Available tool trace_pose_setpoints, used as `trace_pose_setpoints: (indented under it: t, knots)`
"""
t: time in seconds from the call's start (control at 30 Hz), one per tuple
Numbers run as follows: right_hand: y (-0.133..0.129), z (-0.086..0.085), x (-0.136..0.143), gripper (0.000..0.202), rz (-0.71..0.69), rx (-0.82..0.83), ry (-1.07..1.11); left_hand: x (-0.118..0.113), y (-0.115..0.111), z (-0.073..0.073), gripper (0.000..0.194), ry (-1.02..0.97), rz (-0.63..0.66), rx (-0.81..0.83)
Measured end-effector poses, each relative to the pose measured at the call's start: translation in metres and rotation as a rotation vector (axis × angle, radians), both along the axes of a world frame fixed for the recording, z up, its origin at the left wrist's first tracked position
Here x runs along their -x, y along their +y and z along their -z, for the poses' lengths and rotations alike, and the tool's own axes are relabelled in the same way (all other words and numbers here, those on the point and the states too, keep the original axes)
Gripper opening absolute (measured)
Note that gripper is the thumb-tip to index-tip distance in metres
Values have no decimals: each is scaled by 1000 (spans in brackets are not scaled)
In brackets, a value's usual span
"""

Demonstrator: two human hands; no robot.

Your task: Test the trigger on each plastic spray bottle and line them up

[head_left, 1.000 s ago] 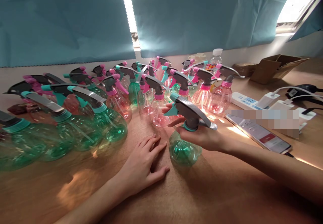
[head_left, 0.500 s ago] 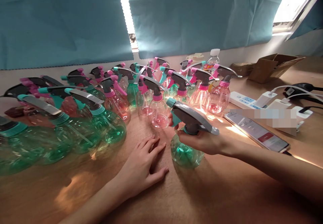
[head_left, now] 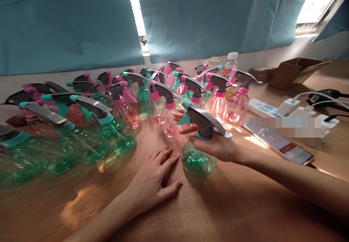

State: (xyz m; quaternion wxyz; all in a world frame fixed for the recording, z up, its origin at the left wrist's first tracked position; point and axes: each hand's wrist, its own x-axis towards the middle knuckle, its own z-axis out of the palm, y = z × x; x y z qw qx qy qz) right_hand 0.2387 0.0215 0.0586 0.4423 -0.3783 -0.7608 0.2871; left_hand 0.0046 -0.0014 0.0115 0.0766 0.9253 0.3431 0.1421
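A blue-green curtain (head_left: 212,20) hangs behind the brown bench (head_left: 158,227). A crowd of translucent spray bottles (head_left: 120,138) stands along the bench's far edge and down its left side, green ones with turquoise collars mostly at the front left, pink and clear ones with pink collars further along. An open cardboard box (head_left: 286,74) sits near the far right corner.

The left hand (head_left: 152,176) lies palm down at mid-bench, fingers spread wide. Just to its right, the right hand (head_left: 218,147) holds the green spray bottle (head_left: 197,162) loosely at the neck, between thumb and fingers; the fingers stretch out past its turquoise trigger.

A white power strip (head_left: 261,107) with cables reaches toward the bench's right edge, and a phone (head_left: 278,143) lies screen up before it. Smaller still, a white-capped bottle (head_left: 231,65) rises behind the pink ones.
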Motion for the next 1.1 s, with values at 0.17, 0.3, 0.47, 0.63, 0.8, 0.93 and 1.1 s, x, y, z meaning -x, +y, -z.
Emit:
trace_pose_setpoints:
  t: [0.17, 0.3, 0.47, 0.63, 0.8, 0.93, 1.1]
  knots:
    - [1, 0, 0, 22, -38, 15, -17, 0, 0, 0, 52, -11, -1, 7]
    - [0, -1, 0, 23, -43, 18, -14, -1, 1, 0, 53, -10, -1, 7]
    - [0, -2, 0, 25, -42, 26, -27, -1, 0, -1, 52, -8, -1, 8]
    - [0, -5, 2, 25, -75, 45, 10, -1, 0, -2, 52, -9, -7, 9]
    - [-2, -8, 4, 25, -47, 65, 16, -1, 0, -1, 52, -17, 0, 3]
    - [-2, -8, 5, 26, -24, 70, 5, -1, 0, -1, 53, -10, -2, 6]
    - [-2, -5, 4, 24, 16, 54, 7, -1, 0, -1, 53, -9, 4, 13]
